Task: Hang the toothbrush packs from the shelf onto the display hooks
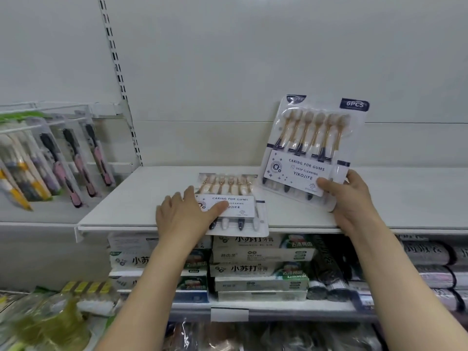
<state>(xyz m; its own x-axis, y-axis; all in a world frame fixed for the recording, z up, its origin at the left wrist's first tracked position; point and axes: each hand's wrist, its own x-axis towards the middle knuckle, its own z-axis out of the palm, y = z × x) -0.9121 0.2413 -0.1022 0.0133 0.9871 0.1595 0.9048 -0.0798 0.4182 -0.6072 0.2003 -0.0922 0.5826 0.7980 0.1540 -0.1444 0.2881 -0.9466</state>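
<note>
1. The hooks [58, 117] at far left carry hanging single brushes [73, 163]; they sit well apart from both hands, beyond the slotted upright [119, 79].
2. The left hand [187, 214] lies on the flat pack [231, 203], thumb across its label and fingers curled at its left edge. It looks like a grip taking hold, though I cannot tell if the fingers reach under. This pack lies on the shelf [141, 196], its near end jutting past the front edge.
3. The right hand [347, 196] holds the raised pack [316, 148] by its lower right corner, thumb on the label, fingers behind. The pack is tilted up, top leaning left, its lower edge near or on the shelf.
4. The step, as I judge it, is the pick-up: both packs in hand, neither hung yet.
5. The next move calls for carrying a pack left to the hooks and threading its top hole onto a prong. The hole on the raised pack is not clear to see, so it needs finding first.
6. Below the shelf sit stacked toothpaste boxes [260, 257].
</note>
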